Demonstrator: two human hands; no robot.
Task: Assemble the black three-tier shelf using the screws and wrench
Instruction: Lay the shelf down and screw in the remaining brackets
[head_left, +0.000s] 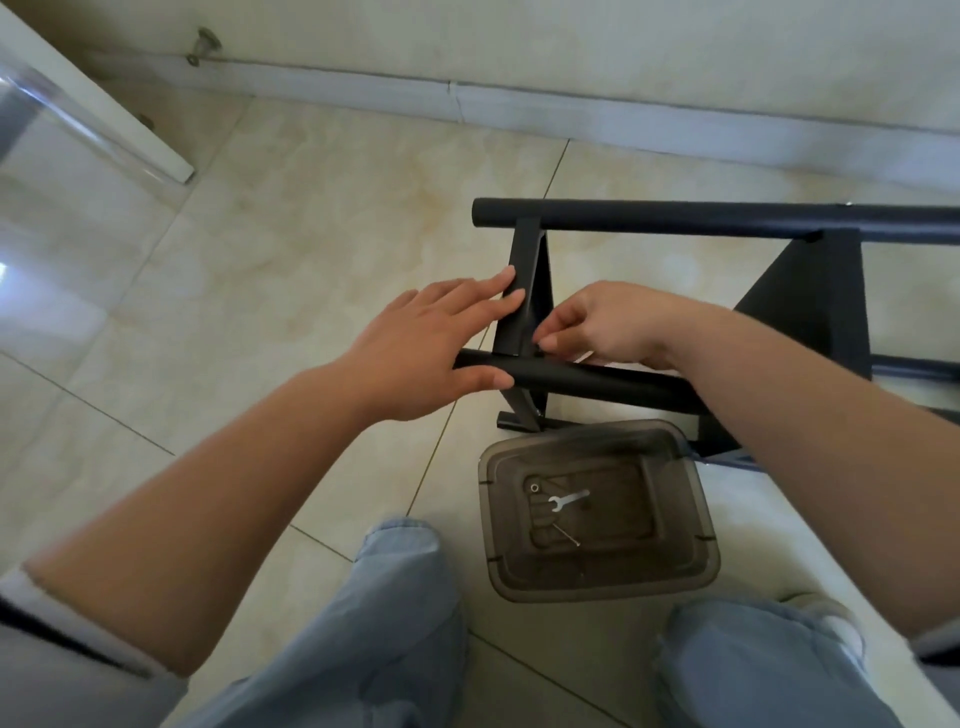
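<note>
Knees (753, 670) in light blue jeans fill the bottom edge, two of them, person crouched over a tile floor (270, 249). No brand, label or readable writing anywhere.

Just ahead of the knees: one smoky see-through plastic tub (696, 519) on the floor. Inside, counted: one small silver wrench (567, 500), one thin metal pin or screw (566, 534) lying flat nearer the camera, one small ring-shaped piece, nut or washer, (534, 487) at the back left. Too small to tell more.

Black shelf frame (524, 291) lies on its side on the floor beyond the tub, reaching off to the right. Two round tubes visible: far tube (675, 218) and near tube (597, 382), roughly parallel. Two flat shelf panels bridge them, left one between the hands, second panel (831, 312) to the right.

Left hand (415, 343): fingers spread and flat, tips pressed against the left panel's face, thumb resting on the near tube's end. Bracing, not gripping.

Right hand (608, 327): fingers curled tight, thumb and fingertips pinched together right at the joint where the left panel meets the near tube. Whatever is pinched is hidden, cannot tell if it is a screw.

Room: glossy cream marbled tiles with thin grout lines, pale baseboard (571, 111) along a cream wall at the back, white door or panel edge (104, 104) at upper left, small metal door stop (205, 44) on the wall near it.
</note>
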